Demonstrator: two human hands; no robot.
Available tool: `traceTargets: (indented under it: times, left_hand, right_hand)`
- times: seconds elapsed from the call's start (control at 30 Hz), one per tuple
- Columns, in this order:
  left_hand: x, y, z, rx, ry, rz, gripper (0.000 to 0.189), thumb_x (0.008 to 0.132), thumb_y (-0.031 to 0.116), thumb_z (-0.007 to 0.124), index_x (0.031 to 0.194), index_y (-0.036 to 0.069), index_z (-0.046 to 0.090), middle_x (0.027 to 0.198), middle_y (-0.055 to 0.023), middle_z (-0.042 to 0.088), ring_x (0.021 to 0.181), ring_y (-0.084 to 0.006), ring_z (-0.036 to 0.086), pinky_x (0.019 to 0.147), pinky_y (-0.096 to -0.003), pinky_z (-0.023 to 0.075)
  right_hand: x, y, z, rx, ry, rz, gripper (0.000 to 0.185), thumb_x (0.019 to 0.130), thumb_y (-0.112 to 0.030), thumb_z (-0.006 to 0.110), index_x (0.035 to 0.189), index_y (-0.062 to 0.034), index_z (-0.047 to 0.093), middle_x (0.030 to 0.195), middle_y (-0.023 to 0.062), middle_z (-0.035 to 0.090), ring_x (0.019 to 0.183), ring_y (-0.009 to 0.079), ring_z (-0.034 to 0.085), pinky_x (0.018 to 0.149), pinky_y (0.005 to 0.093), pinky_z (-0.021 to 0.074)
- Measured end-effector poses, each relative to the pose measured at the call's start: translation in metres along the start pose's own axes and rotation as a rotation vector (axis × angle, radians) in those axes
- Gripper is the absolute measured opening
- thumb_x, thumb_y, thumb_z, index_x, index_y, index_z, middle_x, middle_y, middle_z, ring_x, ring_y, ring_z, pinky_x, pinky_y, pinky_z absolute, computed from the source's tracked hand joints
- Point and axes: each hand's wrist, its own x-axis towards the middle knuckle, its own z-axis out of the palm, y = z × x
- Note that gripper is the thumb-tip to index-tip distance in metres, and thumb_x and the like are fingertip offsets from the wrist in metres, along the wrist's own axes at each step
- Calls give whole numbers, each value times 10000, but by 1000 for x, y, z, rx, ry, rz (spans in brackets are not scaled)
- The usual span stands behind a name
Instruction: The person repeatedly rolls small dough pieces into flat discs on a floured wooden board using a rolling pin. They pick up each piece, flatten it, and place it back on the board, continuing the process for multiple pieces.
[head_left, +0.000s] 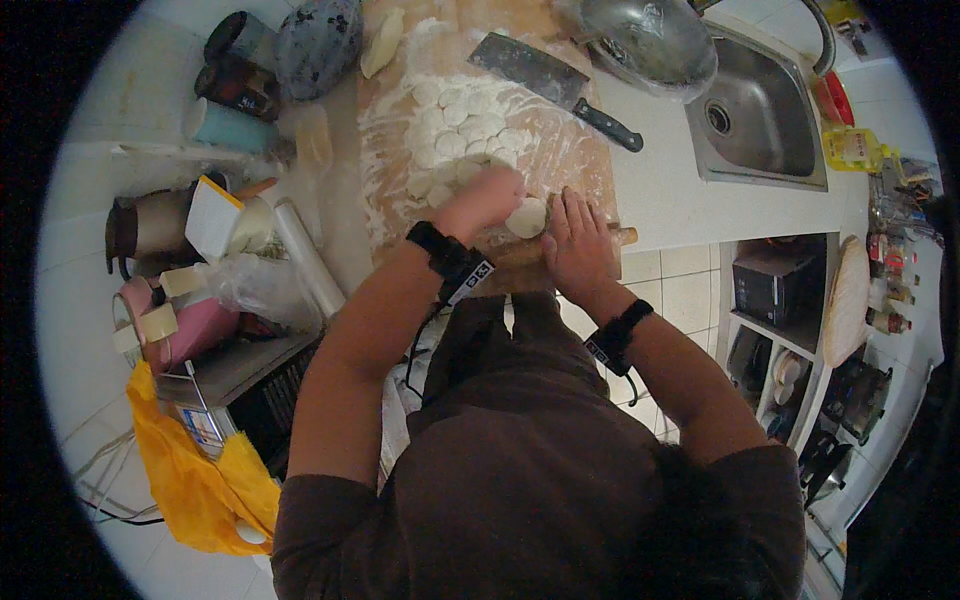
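A round, flattened piece of dough (526, 218) lies near the front of a floured wooden board (592, 172), between my two hands. My left hand (486, 196) is at its left edge, blurred, with the fingers curled; whether it pinches the dough is hidden. My right hand (579, 238) lies palm down over a wooden rolling pin, whose end (624, 236) shows at the right. Beyond my left hand, several small dough rounds (452, 144) lie close together in flour. A cleaver (534, 69) with a black handle rests across the board's far right part. A long dough piece (382, 43) lies at the far left.
A steel sink (757, 112) is set in the counter at right, beside a plastic-covered bowl (649, 45). Left of the board stand a dark mottled round object (319, 49), a light blue cup (234, 127) and a white roll (307, 259). A clear plastic bag (259, 285) lies near a pink container.
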Motion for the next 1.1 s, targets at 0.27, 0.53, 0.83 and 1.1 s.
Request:
traceTargets:
  times: [0.27,0.53,0.83,1.1]
  left_hand:
    - [-3,5,2,83,7,-29,121,742,113,571,782,20,638,825,-207,613,797,-391,589,669,-469,462]
    - [-11,-9,-3,56,-75,62,178,758,202,601,797,30,622,812,-174,611,777,-363,571,670,-447,450]
    - [-13,-7,-7,26,13,28,160,757,167,569,761,27,646,794,-204,618,766,-387,595,667,-472,466]
    - [-11,1,-7,87,-42,-97,159,751,176,609,809,30,626,819,-173,620,793,-352,588,664,-429,459]
  right_hand:
    - [33,-3,-3,52,152,74,550,877,-250,479,1346,3,342,1401,200,346,1294,332,334,1055,463,257]
    - [27,-8,-3,61,93,76,548,833,-241,516,1310,-4,390,1399,191,352,1300,304,334,1062,466,248]
    - [-3,-8,8,62,45,17,536,846,-253,504,1304,5,399,1408,173,349,1277,311,362,1048,484,252]
    - [36,-13,-2,23,208,79,549,864,-262,486,1330,5,370,1413,167,346,1293,303,345,1050,486,251]
